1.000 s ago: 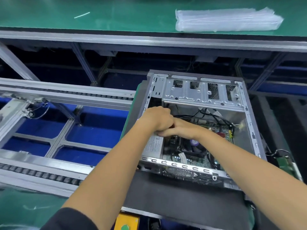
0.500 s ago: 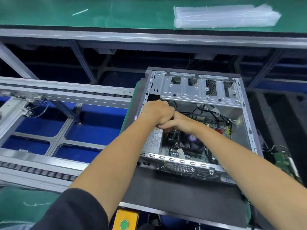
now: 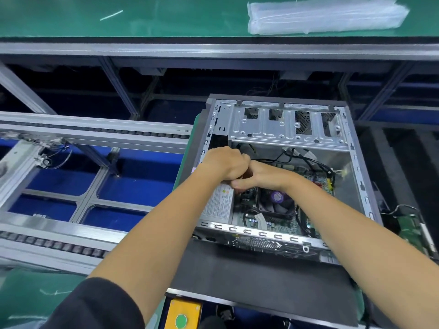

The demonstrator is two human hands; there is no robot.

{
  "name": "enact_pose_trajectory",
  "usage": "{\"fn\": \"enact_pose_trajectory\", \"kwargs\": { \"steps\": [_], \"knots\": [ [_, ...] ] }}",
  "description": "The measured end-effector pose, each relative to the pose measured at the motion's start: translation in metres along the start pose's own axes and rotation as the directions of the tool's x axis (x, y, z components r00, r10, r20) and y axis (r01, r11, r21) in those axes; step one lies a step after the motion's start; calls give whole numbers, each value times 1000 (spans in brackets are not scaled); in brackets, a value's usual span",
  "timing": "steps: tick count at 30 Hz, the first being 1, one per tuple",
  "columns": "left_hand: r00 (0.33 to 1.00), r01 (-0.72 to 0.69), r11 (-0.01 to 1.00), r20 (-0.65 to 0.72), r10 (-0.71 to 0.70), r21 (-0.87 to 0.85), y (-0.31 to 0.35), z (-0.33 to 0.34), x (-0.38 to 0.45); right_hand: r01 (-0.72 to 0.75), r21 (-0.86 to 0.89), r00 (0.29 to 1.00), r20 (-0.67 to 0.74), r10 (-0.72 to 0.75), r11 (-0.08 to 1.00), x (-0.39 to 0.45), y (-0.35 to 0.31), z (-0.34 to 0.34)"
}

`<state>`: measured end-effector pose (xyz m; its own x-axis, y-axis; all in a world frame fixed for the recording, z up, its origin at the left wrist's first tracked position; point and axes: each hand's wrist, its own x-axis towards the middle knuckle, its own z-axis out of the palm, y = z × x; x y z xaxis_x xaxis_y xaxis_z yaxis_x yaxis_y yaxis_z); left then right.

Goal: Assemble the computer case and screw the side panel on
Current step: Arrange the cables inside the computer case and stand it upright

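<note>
hands (image 3: 240, 170) stay clasped inside computer case (image 3: 351, 162).

I stand at a factory assembly line. A roller conveyor (image 3: 90, 135) on aluminium rails runs at nine o'clock, a green-matted counter (image 3: 166, 17) holding a stack of clear bags (image 3: 325, 16) stretches across twelve o'clock, and a yellow button box (image 3: 183, 314) sits at six o'clock.
</note>
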<state>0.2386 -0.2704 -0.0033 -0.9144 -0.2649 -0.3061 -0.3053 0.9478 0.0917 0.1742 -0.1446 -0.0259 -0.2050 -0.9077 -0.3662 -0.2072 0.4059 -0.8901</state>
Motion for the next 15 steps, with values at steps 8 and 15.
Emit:
{"fn": "enact_pose_trajectory", "kwargs": {
  "steps": [8,15],
  "knots": [
    [944,145,967,320,-72,-209,-3,-11,6,-8,-272,994,-111,-23,962,-2,8,-14],
    [819,219,959,568,-81,-179,4,-27,11,-15,-437,939,-315,-137,899,-3,10,-20]
  ]
}}
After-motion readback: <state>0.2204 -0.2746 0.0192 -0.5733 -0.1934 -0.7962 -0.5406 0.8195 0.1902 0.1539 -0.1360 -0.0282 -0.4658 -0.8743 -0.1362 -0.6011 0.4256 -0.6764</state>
